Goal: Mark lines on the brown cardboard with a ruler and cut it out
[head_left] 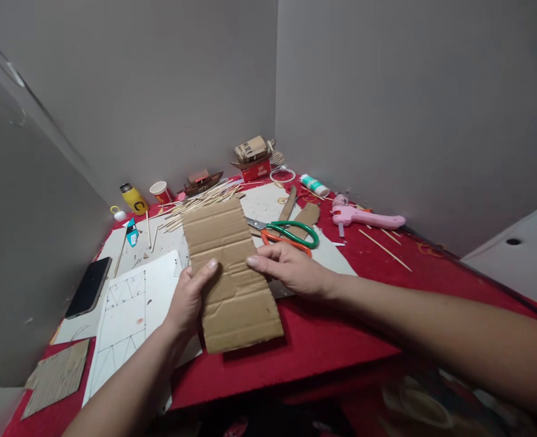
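A creased brown piece of cardboard (229, 243) is held up over the front of the table, tilted, with folds running across it. My left hand (190, 294) grips its left edge, thumb on the front face and fingers hidden behind. My right hand (290, 267) pinches the right edge, thumb on the front and the other fingers behind. Just beyond my right hand lie scissors (290, 233) with one green and one orange handle, their blades partly hidden by the cardboard. A white sheet with pencil drawings (125, 321) lies under and left of my left arm.
Thin wooden sticks (204, 200) are heaped behind the cardboard. A pink glue gun (363, 217) rests at right, its cable running along the edge. A phone (88, 288) and corrugated cardboard (59, 376) lie left. Model boats (252, 152), a yellow bottle (134, 199) and a paper cup (161, 193) stand behind.
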Motion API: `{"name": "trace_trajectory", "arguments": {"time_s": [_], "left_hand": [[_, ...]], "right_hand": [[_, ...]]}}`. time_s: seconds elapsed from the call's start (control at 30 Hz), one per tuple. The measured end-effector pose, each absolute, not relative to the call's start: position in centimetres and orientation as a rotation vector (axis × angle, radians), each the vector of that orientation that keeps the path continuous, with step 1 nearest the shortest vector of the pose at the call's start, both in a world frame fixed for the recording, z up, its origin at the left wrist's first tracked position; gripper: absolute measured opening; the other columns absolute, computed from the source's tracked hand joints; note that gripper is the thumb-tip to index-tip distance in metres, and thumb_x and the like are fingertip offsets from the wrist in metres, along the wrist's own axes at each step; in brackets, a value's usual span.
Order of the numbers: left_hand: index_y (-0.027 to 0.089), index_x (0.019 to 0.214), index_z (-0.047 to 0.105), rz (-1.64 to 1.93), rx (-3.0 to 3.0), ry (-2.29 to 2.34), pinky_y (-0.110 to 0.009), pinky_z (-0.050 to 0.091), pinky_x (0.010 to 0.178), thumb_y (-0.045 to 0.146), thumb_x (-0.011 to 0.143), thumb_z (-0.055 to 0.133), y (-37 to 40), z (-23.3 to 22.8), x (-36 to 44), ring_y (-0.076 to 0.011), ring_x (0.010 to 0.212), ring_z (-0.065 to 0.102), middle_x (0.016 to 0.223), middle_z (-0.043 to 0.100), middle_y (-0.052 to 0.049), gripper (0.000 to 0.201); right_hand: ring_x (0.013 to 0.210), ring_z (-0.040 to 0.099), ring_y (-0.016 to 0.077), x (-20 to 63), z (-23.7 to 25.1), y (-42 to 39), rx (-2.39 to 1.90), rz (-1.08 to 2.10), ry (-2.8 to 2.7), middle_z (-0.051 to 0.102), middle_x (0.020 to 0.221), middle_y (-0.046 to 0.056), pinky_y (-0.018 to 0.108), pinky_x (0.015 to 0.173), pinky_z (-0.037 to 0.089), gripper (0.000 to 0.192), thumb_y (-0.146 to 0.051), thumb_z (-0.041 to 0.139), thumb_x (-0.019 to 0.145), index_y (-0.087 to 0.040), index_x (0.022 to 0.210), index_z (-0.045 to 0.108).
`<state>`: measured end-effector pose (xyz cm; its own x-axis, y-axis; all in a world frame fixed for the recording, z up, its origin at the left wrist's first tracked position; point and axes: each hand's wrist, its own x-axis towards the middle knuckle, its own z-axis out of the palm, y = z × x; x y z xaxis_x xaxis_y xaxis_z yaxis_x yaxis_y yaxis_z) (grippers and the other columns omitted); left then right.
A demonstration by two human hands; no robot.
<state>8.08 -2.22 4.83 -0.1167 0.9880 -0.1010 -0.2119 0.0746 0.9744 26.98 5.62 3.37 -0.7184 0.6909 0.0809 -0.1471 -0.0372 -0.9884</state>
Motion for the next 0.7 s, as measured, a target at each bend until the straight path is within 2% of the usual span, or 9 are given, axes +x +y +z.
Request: {"name": "trace_trajectory", "arguments": {"time_s": [0.1,0.37,0.43,0.53,0.6,0.7], "left_hand": [[0.011,0.103,0.077,1.242,0.917,1.161,-0.04,0.06,0.078,0.043,0.069,0.085,-2.3,5.1,7.7,-0.0328,0.087,0.076,0.094,0.08,-0.014,0.047],[0.013,0.099,0.077,1.259,0.923,1.146,-0.041,0.059,0.081,0.046,0.069,0.084,-2.0,4.5,7.7,-0.0323,0.089,0.075,0.091,0.08,-0.013,0.045],[0.016,0.101,0.076,1.299,0.948,1.149,-0.04,0.059,0.082,0.047,0.071,0.083,-1.9,4.4,7.8,-0.0303,0.09,0.075,0.093,0.08,-0.011,0.044],[0.018,0.104,0.075,1.331,1.011,1.158,-0.04,0.059,0.082,0.046,0.075,0.081,-1.9,4.2,8.0,-0.0281,0.088,0.075,0.096,0.08,-0.009,0.041],[0.017,0.104,0.076,1.315,1.066,1.162,-0.04,0.059,0.081,0.045,0.075,0.082,-2.2,4.2,8.4,-0.0281,0.087,0.075,0.096,0.08,-0.009,0.041],[0.015,0.101,0.078,1.279,1.147,1.163,-0.039,0.059,0.082,0.046,0.073,0.083,-2.8,4.4,9.1,-0.0297,0.089,0.074,0.098,0.079,-0.011,0.042]], "right_hand": [[0.07,0.067,0.0177,26.8,3.2,6.0,-0.578,1.837,-1.551,0.073,0.074,0.002,0.033,0.076,0.054,0.05,-0.067,0.075,0.071,-0.017,0.073,0.068],[0.067,0.067,0.017,26.7,3.4,6.1,-0.562,1.884,-1.436,0.071,0.069,0.001,0.034,0.075,0.055,0.047,-0.063,0.081,0.068,-0.017,0.07,0.068],[0.067,0.067,0.0156,26.7,3.6,6.0,-0.554,1.87,-1.394,0.072,0.071,0.0,0.03,0.071,0.055,0.045,-0.061,0.081,0.068,-0.018,0.076,0.07],[0.074,0.068,0.0158,26.6,3.7,5.9,-0.541,1.84,-1.323,0.075,0.084,0.002,0.027,0.069,0.055,0.048,-0.062,0.082,0.067,-0.021,0.09,0.072],[0.083,0.07,0.0192,26.5,3.7,5.8,-0.534,1.842,-1.287,0.077,0.092,0.004,0.03,0.073,0.056,0.053,-0.064,0.08,0.067,-0.021,0.097,0.071],[0.091,0.072,0.0247,26.3,3.8,5.7,-0.528,1.886,-1.25,0.078,0.094,0.008,0.037,0.082,0.058,0.05,-0.061,0.074,0.075,-0.019,0.102,0.071]]}}
